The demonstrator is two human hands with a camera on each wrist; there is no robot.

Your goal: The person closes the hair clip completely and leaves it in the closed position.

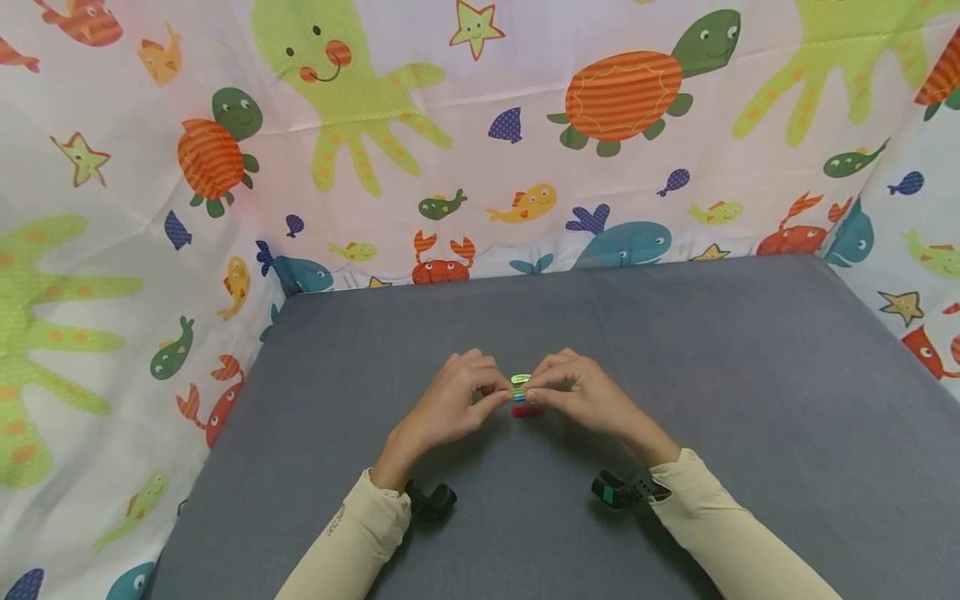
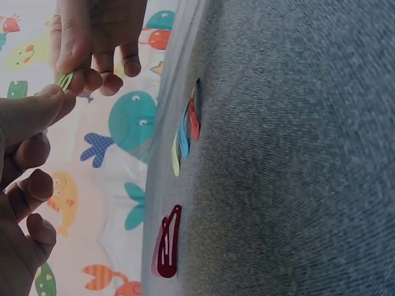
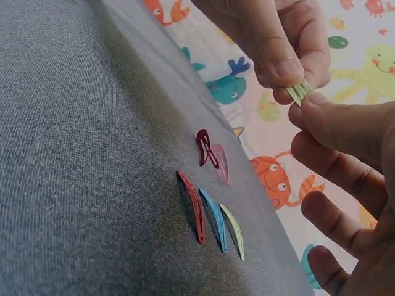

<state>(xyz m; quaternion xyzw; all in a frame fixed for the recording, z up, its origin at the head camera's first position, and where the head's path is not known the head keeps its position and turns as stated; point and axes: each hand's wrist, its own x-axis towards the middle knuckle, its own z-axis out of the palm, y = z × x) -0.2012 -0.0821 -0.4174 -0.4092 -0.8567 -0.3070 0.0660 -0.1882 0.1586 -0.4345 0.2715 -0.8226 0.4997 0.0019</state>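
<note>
A light green snap hair clip (image 3: 299, 92) is pinched at one end by my left hand (image 1: 453, 396) and at the other by my right hand (image 1: 588, 396), thumbs against fingertips. It hangs in the air above the table. Below it, a red hair clip (image 3: 193, 206), a blue hair clip (image 3: 213, 220) and another light green hair clip (image 3: 232, 231) lie side by side, looking bowed. Beyond them in the right wrist view, a dark red hair clip (image 3: 204, 148) lies close to a pink hair clip (image 3: 220, 163). Both look partly overlapped in the left wrist view.
The grey table (image 1: 337, 350) spreads out on all sides of the hands. Behind it and along its sides hangs a white cloth (image 1: 480, 167) printed with sea animals. Each wrist carries a black strapped camera (image 1: 431, 502).
</note>
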